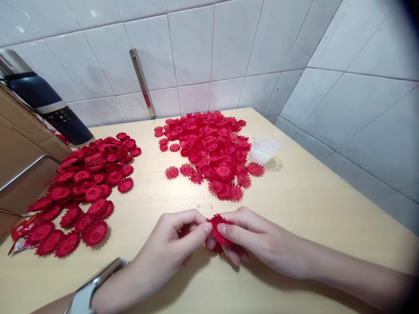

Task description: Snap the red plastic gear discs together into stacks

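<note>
Your left hand [170, 244] and your right hand [255, 237] meet low in the head view, just above the near edge of the pale wooden table [314, 205]. Both are pinched together on one red paper flower [218, 230]: your left thumb and forefinger close on its left edge, while your right forefinger lies across its top and the other right fingers curl beneath it. Part of the flower is hidden behind your fingertips, so you cannot tell whether it is a single piece or two pressed together. It is held just off the tabletop, between your two hands. A pale watch strap [94, 285] wraps your left wrist.

Farther back on the table, right of centre, lies a wide heap of loose red flowers [209, 148], spread flat with several strays at its near edge. To the left sits a second pile of red flowers [85, 187], thicker-looking and running toward the near left corner. A crumpled clear plastic bag [266, 147] touches the right side of the far heap. At the far left, a dark blue flask [42, 102] lies tilted behind a brown cardboard box [22, 148]. A metal strip [142, 83] leans against the white tiled wall [229, 48] behind the table.
</note>
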The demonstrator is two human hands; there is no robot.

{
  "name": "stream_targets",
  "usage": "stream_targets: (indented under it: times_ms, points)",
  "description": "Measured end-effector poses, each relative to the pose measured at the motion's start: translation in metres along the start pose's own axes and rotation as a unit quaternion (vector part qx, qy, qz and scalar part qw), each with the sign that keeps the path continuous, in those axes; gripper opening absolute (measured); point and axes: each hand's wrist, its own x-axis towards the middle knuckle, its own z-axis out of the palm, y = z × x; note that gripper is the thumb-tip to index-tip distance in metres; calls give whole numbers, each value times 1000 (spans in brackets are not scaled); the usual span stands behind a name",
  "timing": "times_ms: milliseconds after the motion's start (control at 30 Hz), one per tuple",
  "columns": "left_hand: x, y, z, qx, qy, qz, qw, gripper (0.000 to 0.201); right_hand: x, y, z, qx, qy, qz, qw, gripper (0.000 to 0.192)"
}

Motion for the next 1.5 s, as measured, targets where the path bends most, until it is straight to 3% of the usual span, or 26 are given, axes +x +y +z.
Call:
stream_targets:
  times_ms: [400, 767, 1033, 1200, 1367, 1500]
  points:
    - [1, -3, -2, 102, 49, 40, 993, 25, -1, -3, -7, -12, -58, -3, 998, 27]
    - [6, -6, -2, 93, 42, 29, 994, 26, 2, 0, -2, 3, 4, -9, 1000, 29]
    - [4, -8, -4, 65, 95, 44, 992, 18, 2, 1, -2, 4, 38, -40, 998, 32]
    - [2, -5, -3, 76, 53, 44, 995, 17, 1, 0, -2, -2, 23, -41, 999, 30]
    - [3, -7, -2, 57, 88, 42, 994, 21, -1, 0, -3, -13, 17, -51, 998, 33]
    - [3, -9, -3, 38, 66, 28, 997, 21, 0, 1, -4, -38, 27, -57, 997, 37]
